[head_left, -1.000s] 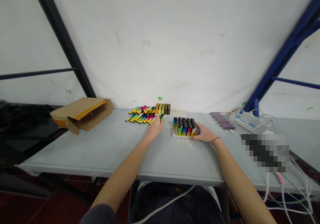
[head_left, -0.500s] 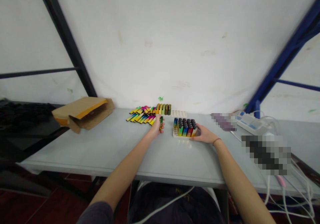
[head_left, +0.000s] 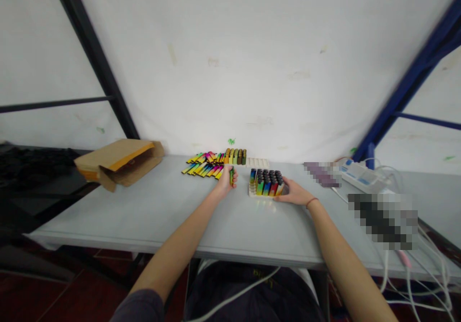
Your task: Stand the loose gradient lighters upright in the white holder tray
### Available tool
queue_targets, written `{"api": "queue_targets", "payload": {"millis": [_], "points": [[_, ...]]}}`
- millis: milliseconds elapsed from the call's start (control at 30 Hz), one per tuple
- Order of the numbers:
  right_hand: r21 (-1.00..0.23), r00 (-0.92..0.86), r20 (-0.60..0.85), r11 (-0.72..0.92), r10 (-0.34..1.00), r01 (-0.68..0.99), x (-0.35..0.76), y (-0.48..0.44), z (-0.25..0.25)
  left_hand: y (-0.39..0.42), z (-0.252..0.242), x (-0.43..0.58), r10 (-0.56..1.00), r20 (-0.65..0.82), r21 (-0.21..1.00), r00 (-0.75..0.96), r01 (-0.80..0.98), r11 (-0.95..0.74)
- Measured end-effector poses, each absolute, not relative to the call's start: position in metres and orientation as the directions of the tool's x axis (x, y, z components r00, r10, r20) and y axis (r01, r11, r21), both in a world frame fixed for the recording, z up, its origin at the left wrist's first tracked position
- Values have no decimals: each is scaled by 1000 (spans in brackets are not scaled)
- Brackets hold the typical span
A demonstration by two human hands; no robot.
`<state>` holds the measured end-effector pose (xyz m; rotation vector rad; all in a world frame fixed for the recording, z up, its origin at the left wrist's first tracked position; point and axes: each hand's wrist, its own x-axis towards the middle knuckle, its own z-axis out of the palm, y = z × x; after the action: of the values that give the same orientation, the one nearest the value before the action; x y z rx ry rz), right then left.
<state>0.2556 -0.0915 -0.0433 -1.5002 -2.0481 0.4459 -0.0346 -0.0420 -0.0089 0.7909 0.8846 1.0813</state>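
My left hand (head_left: 226, 179) is closed around a lighter (head_left: 232, 175) with a green and yellow body, held roughly upright just left of a white tray (head_left: 252, 190). In that tray stand several colourful lighters (head_left: 268, 184) with black tops; slots along its left side show bare. My right hand (head_left: 294, 192) grips the tray's right end, thumb at the front edge and fingers behind. Beyond my left hand lies a loose pile of shiny multicoloured lighters (head_left: 203, 164).
Behind sit a block of upright yellow to dark lighters (head_left: 236, 156) and a second white tray (head_left: 258, 162). An opened cardboard box (head_left: 120, 161) lies at the left. On the right are a power strip (head_left: 360, 175), white cables (head_left: 387, 271) and blurred-out items.
The lighter in my left hand has tilted or turned slightly. My right hand and the tray have stayed in place.
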Motion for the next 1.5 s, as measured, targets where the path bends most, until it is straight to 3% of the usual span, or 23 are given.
{"api": "queue_targets", "payload": {"millis": [367,633,933,1233,1500], "points": [[-575,-220,244,323,945,752,255,-89,-47,-44,-6,-33,971,-233,832,50,-507,226],[-577,-220,249,327,943,748,254,-91,-45,-42,-2,-41,953,-283,775,106,-560,292],[-560,-230,221,317,948,765,255,-91,-44,-46,3,-37,974,-210,824,86,-520,224],[-545,-230,220,315,948,777,257,-90,-44,-45,4,-35,990,-137,804,-28,-587,95],[-591,-207,237,311,949,744,256,-90,-44,-47,-3,-28,997,-63,832,53,-548,81]]}}
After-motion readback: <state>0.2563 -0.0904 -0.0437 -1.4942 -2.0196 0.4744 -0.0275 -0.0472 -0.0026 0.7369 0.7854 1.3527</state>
